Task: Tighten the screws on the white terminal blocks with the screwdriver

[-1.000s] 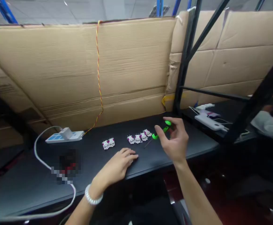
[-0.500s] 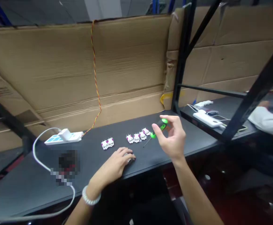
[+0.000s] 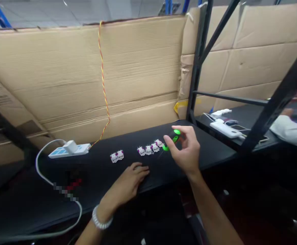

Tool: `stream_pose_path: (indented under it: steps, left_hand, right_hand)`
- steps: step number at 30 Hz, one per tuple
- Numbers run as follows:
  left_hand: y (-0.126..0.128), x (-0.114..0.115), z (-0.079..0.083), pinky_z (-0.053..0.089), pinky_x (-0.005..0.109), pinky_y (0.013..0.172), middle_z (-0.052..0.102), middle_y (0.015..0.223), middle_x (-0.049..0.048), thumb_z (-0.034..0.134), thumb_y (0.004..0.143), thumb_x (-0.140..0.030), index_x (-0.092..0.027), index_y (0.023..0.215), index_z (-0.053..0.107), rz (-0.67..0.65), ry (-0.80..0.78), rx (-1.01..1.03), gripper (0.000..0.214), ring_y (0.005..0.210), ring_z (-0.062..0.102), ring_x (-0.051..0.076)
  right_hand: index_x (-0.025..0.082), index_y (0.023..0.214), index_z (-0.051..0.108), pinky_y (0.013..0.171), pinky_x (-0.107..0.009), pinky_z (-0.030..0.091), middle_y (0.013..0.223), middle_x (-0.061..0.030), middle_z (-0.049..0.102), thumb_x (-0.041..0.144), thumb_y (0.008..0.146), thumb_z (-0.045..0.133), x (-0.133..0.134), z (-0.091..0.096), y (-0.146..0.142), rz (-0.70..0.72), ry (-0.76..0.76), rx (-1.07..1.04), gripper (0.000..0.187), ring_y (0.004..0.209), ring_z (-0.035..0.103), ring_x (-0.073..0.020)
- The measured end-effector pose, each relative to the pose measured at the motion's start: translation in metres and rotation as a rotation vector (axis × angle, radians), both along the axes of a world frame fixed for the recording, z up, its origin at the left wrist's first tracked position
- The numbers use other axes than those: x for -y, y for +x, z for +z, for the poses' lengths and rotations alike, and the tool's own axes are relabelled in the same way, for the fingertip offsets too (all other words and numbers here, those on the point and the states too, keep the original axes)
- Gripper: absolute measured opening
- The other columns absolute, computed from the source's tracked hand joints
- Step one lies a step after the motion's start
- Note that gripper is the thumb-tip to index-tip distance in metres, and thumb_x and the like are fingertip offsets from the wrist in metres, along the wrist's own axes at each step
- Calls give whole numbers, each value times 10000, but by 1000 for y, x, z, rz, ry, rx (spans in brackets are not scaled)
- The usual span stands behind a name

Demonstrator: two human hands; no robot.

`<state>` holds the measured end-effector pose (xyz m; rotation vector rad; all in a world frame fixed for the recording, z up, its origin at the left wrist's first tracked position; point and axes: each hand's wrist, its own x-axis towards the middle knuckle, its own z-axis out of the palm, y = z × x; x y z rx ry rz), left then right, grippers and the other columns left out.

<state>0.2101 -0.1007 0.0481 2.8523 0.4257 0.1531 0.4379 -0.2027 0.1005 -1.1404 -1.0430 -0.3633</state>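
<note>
My right hand (image 3: pixel 186 149) is raised above the table's right part, closed on a screwdriver (image 3: pixel 175 139) with a black and green handle. The handle sits between thumb and fingers, and its thin shaft slants down to the left, hard to see against the dark top. My left hand (image 3: pixel 130 182) rests on the table near the front edge, fingers curled over and pointing right. Whatever lies beneath them is hidden. Beyond the hands stand several small white and purple parts (image 3: pixel 148 150) in a slanting row. Two similar white and purple parts (image 3: pixel 117 156) lie together farther left.
A white power strip (image 3: pixel 81 149) with a plug lies at the back left, its white cable (image 3: pixel 45 178) looping forward. Cardboard (image 3: pixel 138 68) walls the back. A black metal frame (image 3: pixel 198 68) divides off another table, where a person's sleeve (image 3: pixel 287 129) shows beside phones and chargers.
My left hand has shifted slightly right and forward, and a greyish thing glimpsed under its fingers no longer shows clearly. My right hand has moved a little left with the screwdriver.
</note>
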Motion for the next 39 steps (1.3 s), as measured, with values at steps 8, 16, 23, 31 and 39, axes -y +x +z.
stream_pose_path:
  steps: [8,16,23,31,39]
  left_hand:
    - [-2,-14,-4,476,516,1248,682,1491,58,439,1091,-147,-222,1411,686,-39,-7,72,411,1455,514,283]
    - [-8,-59,-13,503,479,1207,714,1432,61,468,1078,-162,-243,1369,711,-16,12,102,388,1411,548,264]
    - [11,-95,-6,493,446,1176,750,1349,73,538,1014,-106,-234,1269,756,12,52,53,360,1309,611,268]
    - [14,-106,-13,470,457,1208,731,1388,67,540,1020,-133,-245,1271,749,12,39,72,346,1355,593,263]
    - [8,-100,-9,483,450,1199,661,1419,88,578,983,-144,-250,1310,650,48,-37,175,352,1323,618,256]
  right_hand:
    - [221,1147,702,731,-327,606,1069,-63,640,314,925,785,1,0,1,3,6,10,255,929,650,-204]
    - [229,1143,706,710,-313,594,1062,-54,639,295,917,795,2,0,2,10,26,11,252,907,649,-201]
    - [232,1147,709,714,-318,592,1052,-51,634,291,911,805,1,0,4,18,31,14,261,917,645,-202]
    - [236,1151,711,712,-320,597,1057,-54,639,299,913,805,2,0,6,1,20,25,264,919,653,-206]
    - [234,1154,708,715,-323,596,1060,-55,637,302,917,801,3,0,7,13,12,18,263,911,647,-203]
